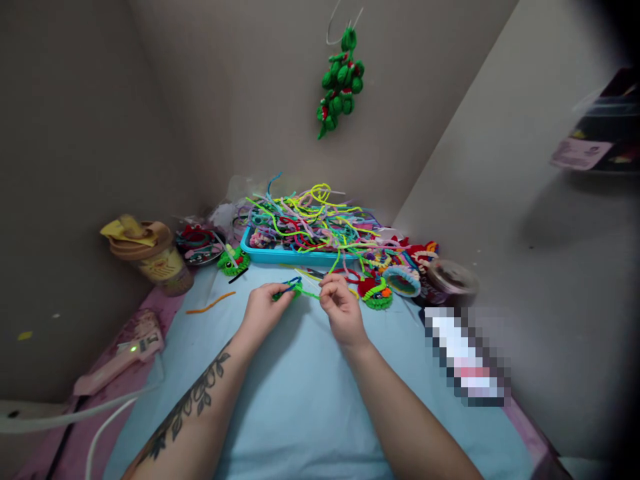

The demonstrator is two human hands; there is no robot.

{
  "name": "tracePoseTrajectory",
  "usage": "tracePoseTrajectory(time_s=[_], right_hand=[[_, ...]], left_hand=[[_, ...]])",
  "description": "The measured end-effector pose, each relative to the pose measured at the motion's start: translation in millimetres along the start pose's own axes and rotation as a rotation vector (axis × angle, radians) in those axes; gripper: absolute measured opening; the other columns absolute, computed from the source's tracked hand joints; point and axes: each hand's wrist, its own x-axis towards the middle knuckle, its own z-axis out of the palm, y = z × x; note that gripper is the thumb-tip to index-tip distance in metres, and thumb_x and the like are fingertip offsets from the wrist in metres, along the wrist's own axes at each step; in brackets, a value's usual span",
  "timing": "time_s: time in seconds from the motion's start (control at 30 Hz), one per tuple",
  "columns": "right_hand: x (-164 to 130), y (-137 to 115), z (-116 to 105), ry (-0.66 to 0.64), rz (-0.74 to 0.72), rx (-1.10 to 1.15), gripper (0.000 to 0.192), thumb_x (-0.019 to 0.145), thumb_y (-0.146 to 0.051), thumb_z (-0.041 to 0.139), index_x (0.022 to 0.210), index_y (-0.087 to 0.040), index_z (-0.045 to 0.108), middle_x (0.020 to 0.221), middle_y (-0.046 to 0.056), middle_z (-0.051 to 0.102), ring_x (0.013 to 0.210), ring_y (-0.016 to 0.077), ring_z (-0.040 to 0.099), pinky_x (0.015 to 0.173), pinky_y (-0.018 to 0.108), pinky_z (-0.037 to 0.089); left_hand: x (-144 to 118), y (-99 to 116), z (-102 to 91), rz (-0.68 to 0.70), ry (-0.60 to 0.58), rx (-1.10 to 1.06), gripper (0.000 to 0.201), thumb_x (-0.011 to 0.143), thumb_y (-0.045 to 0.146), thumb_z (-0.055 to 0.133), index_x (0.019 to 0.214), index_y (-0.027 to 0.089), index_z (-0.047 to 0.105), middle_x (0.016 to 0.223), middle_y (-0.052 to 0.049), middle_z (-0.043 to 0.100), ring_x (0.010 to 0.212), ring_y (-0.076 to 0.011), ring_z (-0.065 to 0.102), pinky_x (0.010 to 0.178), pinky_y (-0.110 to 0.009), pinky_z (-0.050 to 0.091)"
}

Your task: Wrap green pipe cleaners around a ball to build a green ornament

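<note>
Between thumb and fingers, my left hand [265,310] pinches a small piece of bent blue and green pipe cleaners [296,285]. A green pipe cleaner strand [311,294] runs from that piece across to my right hand [343,310], whose fingers are closed on its end. Both hands are above the blue cloth [300,413], a short way apart. Just beyond the right fingers are scissors [316,273], partly hidden by the hand. To the right of that hand sits a green and red pipe cleaner figure [377,293] with an orange part.
A blue tray [300,256] heaped with pipe cleaners stands at the back. At left are a lidded cup [157,257], a green figure [233,261], an orange strand [210,304] and a pink glue gun [120,363]. A blurred phone [465,357] and a jar [453,280] lie right.
</note>
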Motion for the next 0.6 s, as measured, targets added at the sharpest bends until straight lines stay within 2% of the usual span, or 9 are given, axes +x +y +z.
tracePoseTrajectory(time_s=[0.1, 0.2, 0.27, 0.37, 0.43, 0.6], right_hand=[[1.8, 4.3, -0.7, 0.068, 0.024, 0.089, 0.017, 0.078, -0.035, 0.057, 0.068, -0.021, 0.057, 0.09, 0.004, 0.052, 0.09, 0.0191, 0.052, 0.079, 0.033, 0.04], [0.7, 6.2, 2.4, 0.058, 0.118, 0.102, 0.022, 0.082, -0.039, 0.05, 0.078, -0.021, 0.062, 0.094, 0.005, 0.058, 0.09, 0.0187, 0.054, 0.076, 0.031, 0.042], [-0.6, 8.1, 5.6, 0.08, 0.211, 0.108, 0.02, 0.083, -0.038, 0.05, 0.09, -0.022, 0.061, 0.09, 0.004, 0.062, 0.084, 0.0171, 0.057, 0.074, 0.03, 0.042], [-1.8, 12.6, 9.4, 0.202, 0.279, 0.145, 0.02, 0.081, -0.034, 0.054, 0.097, -0.023, 0.053, 0.079, 0.001, 0.064, 0.074, 0.0148, 0.058, 0.072, 0.03, 0.043], [-2.5, 14.6, 10.3, 0.234, 0.243, 0.051, 0.018, 0.079, -0.033, 0.056, 0.092, -0.022, 0.054, 0.079, 0.001, 0.064, 0.074, 0.0149, 0.057, 0.071, 0.029, 0.043], [-7.2, 10.6, 13.9, 0.169, 0.109, -0.348, 0.015, 0.071, -0.031, 0.065, 0.079, -0.019, 0.061, 0.083, 0.003, 0.058, 0.08, 0.0171, 0.053, 0.07, 0.029, 0.041]], left_hand=[[-0.4, 4.2, -1.7, -0.044, -0.035, -0.063, 0.025, 0.074, 0.036, 0.059, 0.082, 0.016, 0.072, 0.081, -0.005, 0.072, 0.075, -0.0192, 0.063, 0.069, -0.027, 0.045], [-0.6, 7.3, -2.3, -0.093, -0.098, -0.184, 0.027, 0.073, 0.038, 0.06, 0.079, 0.014, 0.071, 0.077, -0.004, 0.071, 0.072, -0.0181, 0.062, 0.066, -0.025, 0.045], [-0.5, 6.9, -1.1, -0.113, -0.137, -0.278, 0.03, 0.073, 0.04, 0.06, 0.08, 0.013, 0.07, 0.077, -0.004, 0.071, 0.07, -0.0173, 0.061, 0.064, -0.024, 0.044], [-0.5, 4.2, 2.6, -0.128, -0.169, -0.372, 0.033, 0.073, 0.041, 0.06, 0.083, 0.011, 0.07, 0.077, -0.005, 0.07, 0.068, -0.0166, 0.061, 0.062, -0.024, 0.044], [-1.0, 2.9, 5.5, -0.112, -0.173, -0.365, 0.032, 0.073, 0.04, 0.06, 0.084, 0.011, 0.07, 0.077, -0.005, 0.07, 0.069, -0.0169, 0.061, 0.062, -0.024, 0.044], [-5.8, 3.2, 11.6, 0.045, -0.084, -0.15, 0.022, 0.075, 0.032, 0.06, 0.085, 0.015, 0.07, 0.083, -0.006, 0.07, 0.078, -0.0183, 0.062, 0.072, -0.027, 0.045]])
